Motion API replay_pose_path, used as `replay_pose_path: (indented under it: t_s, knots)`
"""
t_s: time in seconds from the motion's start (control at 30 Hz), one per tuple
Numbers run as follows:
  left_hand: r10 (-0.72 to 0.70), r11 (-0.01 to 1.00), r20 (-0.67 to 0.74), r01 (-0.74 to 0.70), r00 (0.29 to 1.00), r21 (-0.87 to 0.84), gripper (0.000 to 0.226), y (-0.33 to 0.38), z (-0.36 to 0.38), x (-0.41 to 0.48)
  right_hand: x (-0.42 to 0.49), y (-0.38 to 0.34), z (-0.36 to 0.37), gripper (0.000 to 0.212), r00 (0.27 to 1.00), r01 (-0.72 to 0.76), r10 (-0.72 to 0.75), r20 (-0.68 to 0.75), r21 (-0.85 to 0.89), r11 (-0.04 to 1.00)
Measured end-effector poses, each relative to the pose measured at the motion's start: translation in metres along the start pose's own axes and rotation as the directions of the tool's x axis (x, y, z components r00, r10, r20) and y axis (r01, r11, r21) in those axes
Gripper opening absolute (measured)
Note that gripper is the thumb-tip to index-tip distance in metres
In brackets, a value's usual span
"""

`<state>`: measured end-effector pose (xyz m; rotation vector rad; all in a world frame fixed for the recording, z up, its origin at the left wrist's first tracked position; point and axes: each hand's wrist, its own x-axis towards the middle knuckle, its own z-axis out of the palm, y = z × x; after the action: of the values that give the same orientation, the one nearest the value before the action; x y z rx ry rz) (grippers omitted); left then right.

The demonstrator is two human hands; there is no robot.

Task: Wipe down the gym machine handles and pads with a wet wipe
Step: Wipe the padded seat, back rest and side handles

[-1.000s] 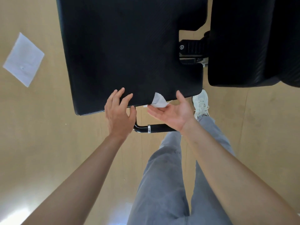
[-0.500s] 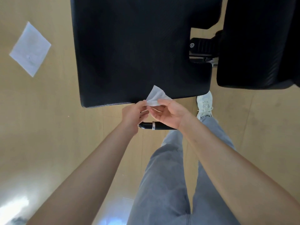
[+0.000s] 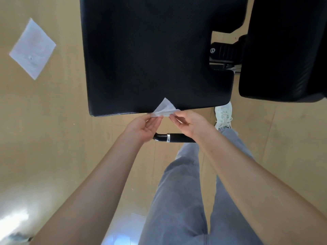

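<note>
White wet wipe (image 3: pixel 165 108) between pinching fingers of left hand (image 3: pixel 141 128) and right hand (image 3: pixel 191 123), near black pad (image 3: pixel 150 55).

Two black pads: the large pad (image 3: pixel 150 55) at 12 o'clock and the second pad (image 3: pixel 283 50) at 2 o'clock. One handle (image 3: pixel 177 137) near the centre. One wet wipe (image 3: pixel 164 108). One white sheet (image 3: pixel 32 48) on the floor (image 3: pixel 62 138) at 10 o'clock. Two hands, left hand (image 3: pixel 143 127) and right hand (image 3: pixel 189 122). One white shoe (image 3: pixel 223 114).
</note>
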<state>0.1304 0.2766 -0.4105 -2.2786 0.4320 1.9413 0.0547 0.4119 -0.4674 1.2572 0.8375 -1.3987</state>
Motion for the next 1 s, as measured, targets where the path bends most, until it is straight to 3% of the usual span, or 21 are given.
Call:
replay_pose_path:
  t_s: [0.27,0.43,0.63,0.83,1.0]
  knots:
    - [0.071,0.986,-0.044,-0.076,0.997,-0.147,0.024,0.028,-0.031,0.004,-0.007,0.027,0.027,0.014,0.989,-0.064,0.051,0.139,0.089,0.994]
    - [0.065,0.963,0.04,-0.052,0.997,-0.266,0.019,0.018,-0.027,-0.003,-0.007,0.02,0.017,0.021,0.994,-0.063,0.038,0.102,0.257,0.964]
    - [0.047,0.933,0.105,-0.006,0.993,-0.36,0.033,0.018,-0.025,-0.007,-0.015,0.022,0.027,0.02,0.995,-0.014,-0.011,0.097,0.259,0.966]
    - [0.138,0.912,0.029,-0.116,0.99,-0.394,0.036,0.05,-0.051,-0.018,-0.011,0.054,0.07,0.025,0.987,-0.085,0.058,0.148,0.182,0.98]
    - [0.231,0.885,-0.08,-0.243,0.97,-0.398,0.031,0.074,-0.079,-0.026,-0.02,0.084,0.104,0.02,0.973,-0.16,0.116,0.198,0.226,0.961]
